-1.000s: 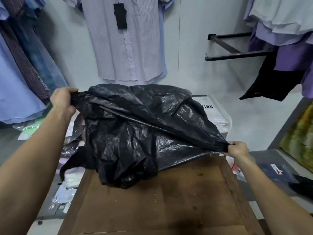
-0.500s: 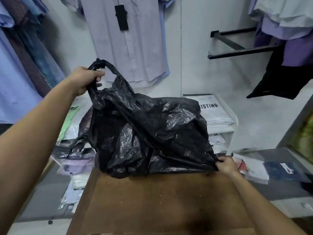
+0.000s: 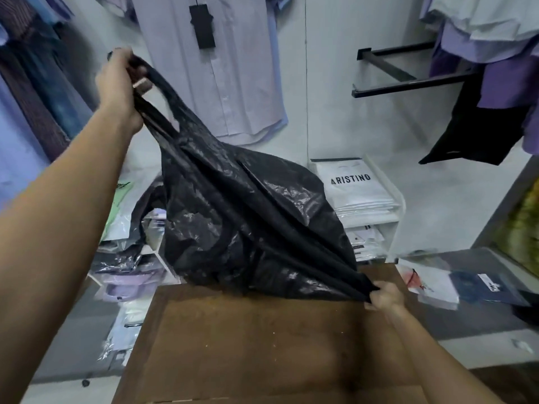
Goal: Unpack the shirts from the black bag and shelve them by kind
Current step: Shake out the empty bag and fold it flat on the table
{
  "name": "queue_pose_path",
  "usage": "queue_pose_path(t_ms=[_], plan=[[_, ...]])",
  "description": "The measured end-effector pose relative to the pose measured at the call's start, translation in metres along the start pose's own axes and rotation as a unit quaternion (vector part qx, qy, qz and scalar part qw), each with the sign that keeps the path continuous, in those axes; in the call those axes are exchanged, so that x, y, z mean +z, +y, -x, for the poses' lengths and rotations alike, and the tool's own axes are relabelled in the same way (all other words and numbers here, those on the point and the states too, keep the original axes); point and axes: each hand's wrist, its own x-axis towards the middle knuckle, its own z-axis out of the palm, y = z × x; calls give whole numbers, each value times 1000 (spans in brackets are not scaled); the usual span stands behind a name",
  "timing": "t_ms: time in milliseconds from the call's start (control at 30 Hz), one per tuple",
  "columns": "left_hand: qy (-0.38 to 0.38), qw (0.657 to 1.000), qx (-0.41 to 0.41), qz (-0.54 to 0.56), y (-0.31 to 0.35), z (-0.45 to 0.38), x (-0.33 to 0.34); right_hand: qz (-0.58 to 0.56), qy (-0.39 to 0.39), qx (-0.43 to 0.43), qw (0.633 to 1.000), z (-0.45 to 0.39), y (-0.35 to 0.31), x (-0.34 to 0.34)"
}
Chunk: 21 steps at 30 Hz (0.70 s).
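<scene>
Black bag [image 3: 248, 228] stretched on a slant across the middle of the frame, above the far edge of the brown tabletop [image 3: 262, 345]. Handles gripped high at upper left, left hand [image 3: 119, 83] fingers curled round them. Bottom corner pinched low at right by right hand [image 3: 385, 297], probably to tip out or flatten. No shirts visibly emerging.

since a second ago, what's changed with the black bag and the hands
The left hand has raised its handle of the black bag up high, stretching the bag diagonally. The right hand still grips the other corner low by the wooden table, where the bag's bottom stays.
</scene>
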Motion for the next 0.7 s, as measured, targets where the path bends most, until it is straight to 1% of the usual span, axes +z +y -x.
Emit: queue_pose_path(t_ms=[33,100,167,200,267,333,367,400,467,533,567,633,667,700], plan=[[-9,1000,9,0,0,0,1,-11,11,-1,1000,-10,5,-1],[9,998,19,62,3,-6,-4,-30,33,5,999,-30,18,-6],[1,991,16,131,4,-10,-10,-32,48,13,998,-25,15,-17],[-1,990,11,142,3,-9,-10,-37,43,10,998,-13,6,-22],[-7,993,-3,114,1,-13,-14,-77,36,-2,996,-2,-10,-26],[-36,997,-37,62,3,-12,-16,-112,26,-13,993,-1,-19,-30],[-38,998,-46,32,4,-10,-16,-121,20,-9,992,-3,-18,-32],[-25,999,-48,-2,5,-7,-16,-114,18,0,993,-2,-19,-35],[-3,999,-31,-12,4,0,-13,-40,22,-6,999,6,-28,-38],[-21,1000,4,11,-3,10,-4,85,53,-82,992,23,-49,-38],[-41,999,17,15,-6,12,0,81,54,-139,986,32,-64,-36],[-71,997,38,7,-8,20,16,3,13,-258,966,53,-96,-29],[-85,995,47,6,-8,21,25,-11,-31,-310,950,64,-112,-24],[-94,994,52,10,-8,22,34,20,-79,-350,933,80,-130,-18]])
